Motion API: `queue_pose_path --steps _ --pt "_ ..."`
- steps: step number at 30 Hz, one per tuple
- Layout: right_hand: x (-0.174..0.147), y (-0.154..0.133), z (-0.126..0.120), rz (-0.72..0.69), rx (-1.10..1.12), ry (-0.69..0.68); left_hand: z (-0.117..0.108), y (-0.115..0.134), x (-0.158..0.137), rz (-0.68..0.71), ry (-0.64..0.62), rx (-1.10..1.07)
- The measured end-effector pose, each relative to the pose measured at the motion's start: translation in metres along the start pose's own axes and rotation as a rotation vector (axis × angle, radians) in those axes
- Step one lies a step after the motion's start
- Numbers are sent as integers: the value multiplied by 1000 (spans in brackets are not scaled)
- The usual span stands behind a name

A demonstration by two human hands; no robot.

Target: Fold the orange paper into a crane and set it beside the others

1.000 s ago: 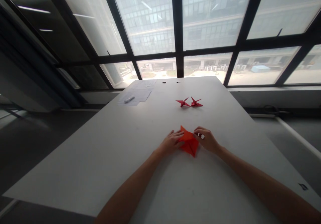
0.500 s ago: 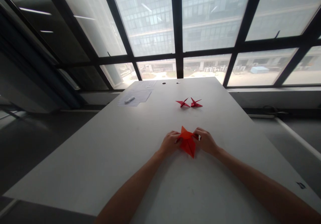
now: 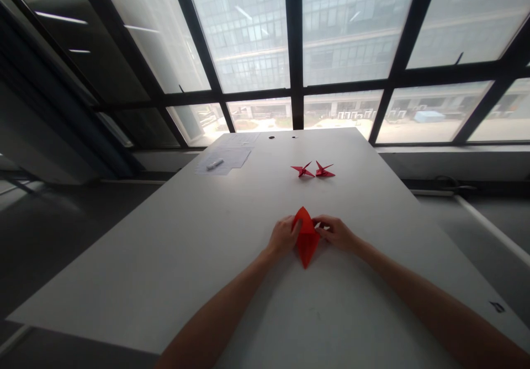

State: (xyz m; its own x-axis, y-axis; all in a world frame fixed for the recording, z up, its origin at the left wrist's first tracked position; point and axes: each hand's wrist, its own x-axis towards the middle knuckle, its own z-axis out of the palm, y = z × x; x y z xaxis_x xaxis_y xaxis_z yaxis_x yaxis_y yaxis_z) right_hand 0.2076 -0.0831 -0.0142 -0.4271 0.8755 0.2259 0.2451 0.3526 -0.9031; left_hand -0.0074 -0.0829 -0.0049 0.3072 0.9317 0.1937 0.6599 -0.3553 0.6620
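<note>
A red-orange folded origami paper [image 3: 306, 243], now a long diamond with a crease across its middle, is held just above or on the white table. My left hand [image 3: 285, 235] grips its left edge, thumb on the front face and fingers behind. At the right edge, my right hand [image 3: 334, 232] pinches the paper between thumb and forefinger. Farther off stand two finished-looking red paper cranes, a left crane [image 3: 303, 170] and a right crane [image 3: 324, 170], side by side with wings and points spread.
The white table [image 3: 186, 258] stretches toward large dark-framed windows. Printed sheets [image 3: 238, 158] lie at its far left with a white marker-like stick [image 3: 215, 164] on top. A small dark mark [image 3: 497, 306] shows near the right edge.
The paper's side flaps have drawn in, turning the star-like shape into a narrow diamond whose lower tip has swung left. My left thumb has come onto its front.
</note>
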Motion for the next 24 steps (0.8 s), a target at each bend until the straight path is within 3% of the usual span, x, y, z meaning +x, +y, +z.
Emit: queue_pose_path --steps 6,10,15,20,24 --pt "4 9 14 18 -143 129 8 5 -6 -6 -47 207" --pt "3 5 17 -90 -336 200 13 5 -7 -27 -19 335" --pt "2 -3 18 -332 -536 30 15 5 -5 -3 15 422" --pt "-1 -5 17 -262 -741 16 10 20 -18 7 111 447" --pt "-4 -7 13 -175 -848 53 19 26 -37 94 -34 476"
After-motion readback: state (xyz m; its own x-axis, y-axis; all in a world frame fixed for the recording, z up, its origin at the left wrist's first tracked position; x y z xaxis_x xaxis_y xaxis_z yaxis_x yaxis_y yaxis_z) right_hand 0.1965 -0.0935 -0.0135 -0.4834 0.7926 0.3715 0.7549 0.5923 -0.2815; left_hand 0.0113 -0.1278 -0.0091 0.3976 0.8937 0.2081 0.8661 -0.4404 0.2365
